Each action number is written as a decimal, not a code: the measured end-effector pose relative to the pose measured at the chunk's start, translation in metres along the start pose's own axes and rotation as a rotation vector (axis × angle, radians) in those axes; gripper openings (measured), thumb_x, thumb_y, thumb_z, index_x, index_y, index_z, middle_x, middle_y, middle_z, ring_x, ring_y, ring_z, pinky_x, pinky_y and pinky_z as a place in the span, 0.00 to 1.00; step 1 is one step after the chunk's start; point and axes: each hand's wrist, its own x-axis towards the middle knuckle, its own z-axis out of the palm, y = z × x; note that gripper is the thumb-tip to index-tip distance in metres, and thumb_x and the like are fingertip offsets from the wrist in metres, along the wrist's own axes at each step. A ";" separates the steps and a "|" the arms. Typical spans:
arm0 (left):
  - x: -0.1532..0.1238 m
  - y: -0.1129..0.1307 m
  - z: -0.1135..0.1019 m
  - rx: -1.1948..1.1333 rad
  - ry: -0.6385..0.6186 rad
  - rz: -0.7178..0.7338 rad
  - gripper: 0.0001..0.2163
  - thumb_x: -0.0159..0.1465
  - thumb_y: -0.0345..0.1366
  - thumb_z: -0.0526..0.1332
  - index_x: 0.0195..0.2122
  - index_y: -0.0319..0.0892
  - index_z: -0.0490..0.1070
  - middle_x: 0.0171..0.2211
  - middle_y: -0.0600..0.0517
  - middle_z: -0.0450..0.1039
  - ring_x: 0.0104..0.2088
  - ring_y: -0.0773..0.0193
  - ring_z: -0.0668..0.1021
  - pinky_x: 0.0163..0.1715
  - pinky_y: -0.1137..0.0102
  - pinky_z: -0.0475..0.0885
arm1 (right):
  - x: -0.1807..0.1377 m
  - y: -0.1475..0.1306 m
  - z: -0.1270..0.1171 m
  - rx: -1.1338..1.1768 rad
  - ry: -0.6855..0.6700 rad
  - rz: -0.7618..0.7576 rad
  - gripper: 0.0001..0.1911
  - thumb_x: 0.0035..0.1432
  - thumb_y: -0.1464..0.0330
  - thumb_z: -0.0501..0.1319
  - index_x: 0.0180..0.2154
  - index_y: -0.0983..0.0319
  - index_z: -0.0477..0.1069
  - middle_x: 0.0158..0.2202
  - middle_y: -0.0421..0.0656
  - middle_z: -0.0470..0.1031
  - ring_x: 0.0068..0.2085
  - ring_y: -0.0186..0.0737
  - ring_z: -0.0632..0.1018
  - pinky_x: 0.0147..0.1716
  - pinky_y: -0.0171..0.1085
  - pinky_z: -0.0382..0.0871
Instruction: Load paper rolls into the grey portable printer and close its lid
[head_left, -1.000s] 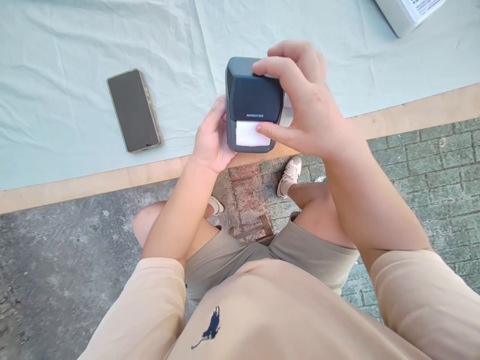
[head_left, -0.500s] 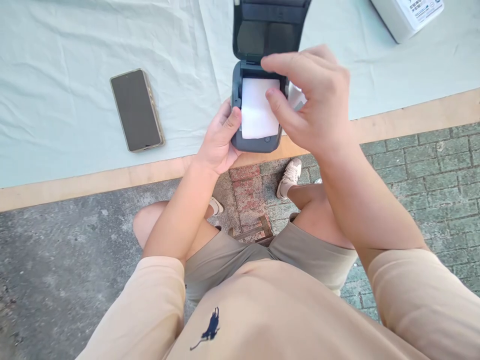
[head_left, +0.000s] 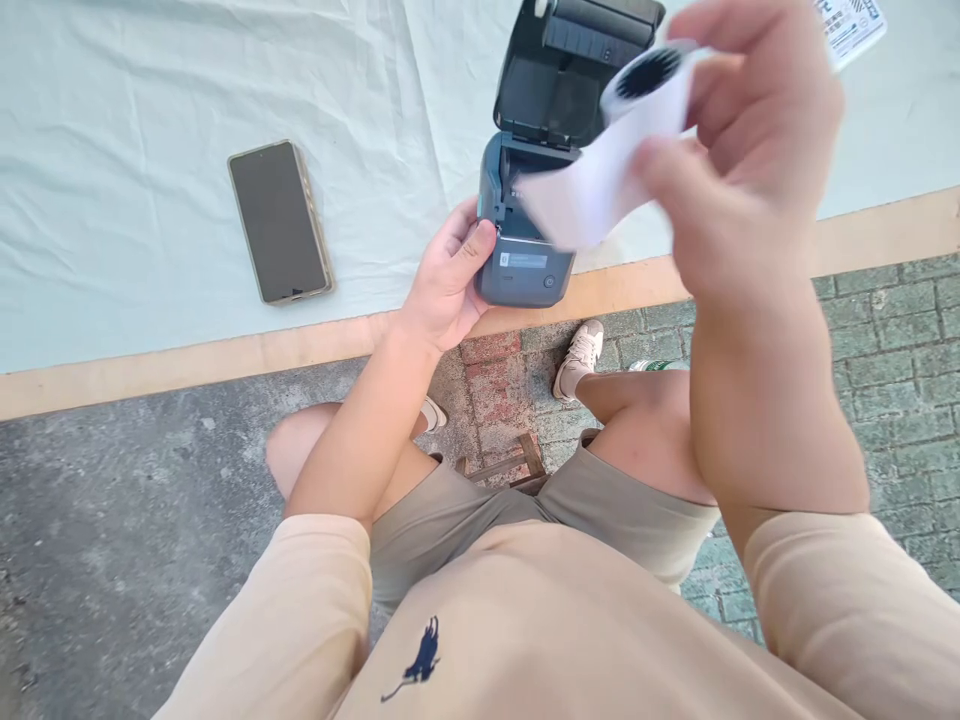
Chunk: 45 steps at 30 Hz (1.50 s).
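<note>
A dark grey portable label printer (head_left: 525,285) is at the table's front edge, its black lid (head_left: 570,75) swung up and back. My left hand (head_left: 450,270) grips the printer's left side, thumb on the rim of the paper bay. Above and to the right of the bay, my right hand (head_left: 742,150) pinches a white paper roll (head_left: 651,100) with a dark core. A loose strip of its paper hangs over the bay and hides part of it. Both the roll and my right hand are blurred by motion.
To the left, a smartphone (head_left: 279,222) lies face up with a dark screen on the pale green cloth (head_left: 135,130). A white box with a printed label (head_left: 851,28) is at the back right, partly behind my right hand. The table has a wooden front edge (head_left: 300,348).
My right hand has lifted the paper roll out of the printer, moving up and to the right. The printer has shifted and turned slightly in my left hand, and its bay now shows.
</note>
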 end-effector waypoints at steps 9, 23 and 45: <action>0.002 0.008 0.004 0.024 0.022 -0.055 0.13 0.71 0.50 0.63 0.49 0.48 0.75 0.52 0.49 0.81 0.66 0.52 0.76 0.58 0.60 0.81 | -0.005 0.102 -0.030 0.253 0.427 0.526 0.25 0.37 0.61 0.63 0.41 0.50 0.62 0.37 0.41 0.71 0.40 0.46 0.72 0.37 0.43 0.68; 0.001 0.010 0.007 0.048 0.054 -0.054 0.13 0.72 0.49 0.62 0.50 0.48 0.75 0.52 0.50 0.81 0.66 0.53 0.76 0.60 0.58 0.80 | 0.002 0.090 -0.051 0.596 0.632 0.794 0.08 0.60 0.68 0.50 0.41 0.51 0.60 0.38 0.40 0.69 0.41 0.42 0.77 0.37 0.43 0.70; 0.002 0.009 0.009 0.031 0.075 -0.059 0.12 0.72 0.48 0.62 0.50 0.49 0.74 0.53 0.50 0.80 0.66 0.52 0.76 0.59 0.59 0.80 | -0.016 0.103 -0.055 -0.297 0.219 0.224 0.17 0.48 0.70 0.63 0.36 0.48 0.58 0.40 0.42 0.66 0.42 0.50 0.68 0.54 0.52 0.62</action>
